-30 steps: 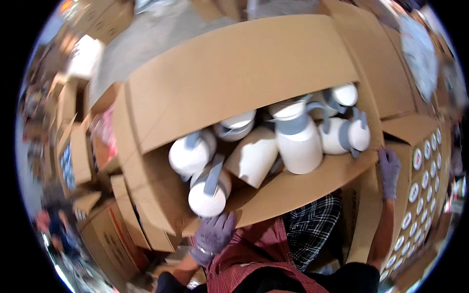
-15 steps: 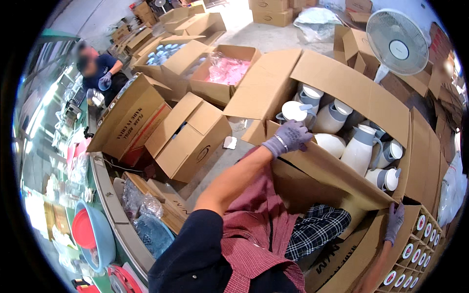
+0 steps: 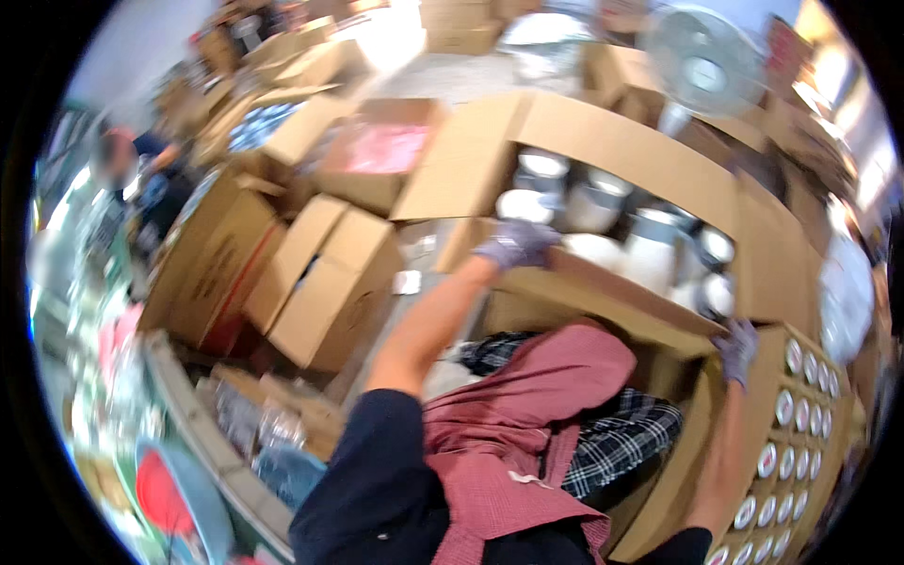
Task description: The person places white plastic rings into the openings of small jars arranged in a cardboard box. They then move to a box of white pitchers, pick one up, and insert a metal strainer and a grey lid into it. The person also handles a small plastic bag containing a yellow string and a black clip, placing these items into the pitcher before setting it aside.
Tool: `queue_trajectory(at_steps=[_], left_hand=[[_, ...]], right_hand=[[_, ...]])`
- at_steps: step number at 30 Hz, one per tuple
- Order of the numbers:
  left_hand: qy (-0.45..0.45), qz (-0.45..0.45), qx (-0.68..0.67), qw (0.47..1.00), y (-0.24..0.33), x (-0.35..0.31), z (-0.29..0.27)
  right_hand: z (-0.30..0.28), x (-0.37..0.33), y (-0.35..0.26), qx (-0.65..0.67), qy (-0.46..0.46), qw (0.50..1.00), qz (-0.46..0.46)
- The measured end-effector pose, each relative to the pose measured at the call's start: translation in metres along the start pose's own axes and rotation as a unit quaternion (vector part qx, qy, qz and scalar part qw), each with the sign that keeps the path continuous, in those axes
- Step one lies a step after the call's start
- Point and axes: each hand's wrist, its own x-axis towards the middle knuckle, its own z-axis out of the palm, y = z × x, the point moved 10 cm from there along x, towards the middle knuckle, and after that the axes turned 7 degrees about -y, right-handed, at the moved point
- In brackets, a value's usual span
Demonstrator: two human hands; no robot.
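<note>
A large open cardboard carton [image 3: 626, 141] stands in front of me, packed with several white vacuum jugs [image 3: 650, 252] with grey collars and handles. My left hand [image 3: 518, 245], in a purple-grey glove, is closed over the left end of the carton's near edge, close to a white jug lid. At the near right corner my right hand [image 3: 737, 353], gloved alike, has its fingers bent around the carton's edge. Between my arms, my leg under a red checked apron [image 3: 537, 386] is bent toward the carton's near side. Motion blurs the picture.
A divided carton [image 3: 767, 377] of round-topped items stands beside my right arm. Closed carton [image 3: 325, 282] and pink-filled carton [image 3: 386, 149] lie to the left. A fan [image 3: 704, 71] stands behind. Left are a bench edge [image 3: 193, 424], a blue basin [image 3: 202, 490] and another person [image 3: 155, 179].
The view has shifted, and the jug carton sits further left and higher in it. My aproned leg has come forward toward the carton. Both hands have stayed at its near edge.
</note>
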Motion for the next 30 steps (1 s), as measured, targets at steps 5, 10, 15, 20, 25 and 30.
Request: queue_trajectory(at_steps=[5, 10, 15, 20, 25, 30], left_hand=[[0.040, 0.011, 0.032, 0.999, -0.057, 0.018, 0.032], [0.041, 0.037, 0.034, 0.998, -0.040, 0.009, 0.033], [0.039, 0.040, 0.049, 0.997, -0.036, 0.003, 0.026], [0.009, -0.007, 0.075, 0.997, -0.082, 0.014, 0.025], [-0.065, -0.055, 0.058, 0.995, -0.082, -0.016, 0.022], [-0.052, -0.033, 0.054, 0.997, -0.055, -0.023, 0.022]], right_hand=[[0.057, 0.037, -0.027, 0.073, 0.063, 0.995, -0.015], [0.059, 0.037, 0.048, 0.572, -0.042, 0.814, 0.095], [0.080, 0.049, 0.021, 0.583, -0.201, 0.766, 0.179], [0.081, 0.046, 0.017, 0.569, -0.235, 0.778, 0.126], [0.070, 0.013, 0.005, 0.604, -0.152, 0.765, 0.161], [0.100, 0.032, 0.020, 0.400, -0.165, 0.887, 0.162]])
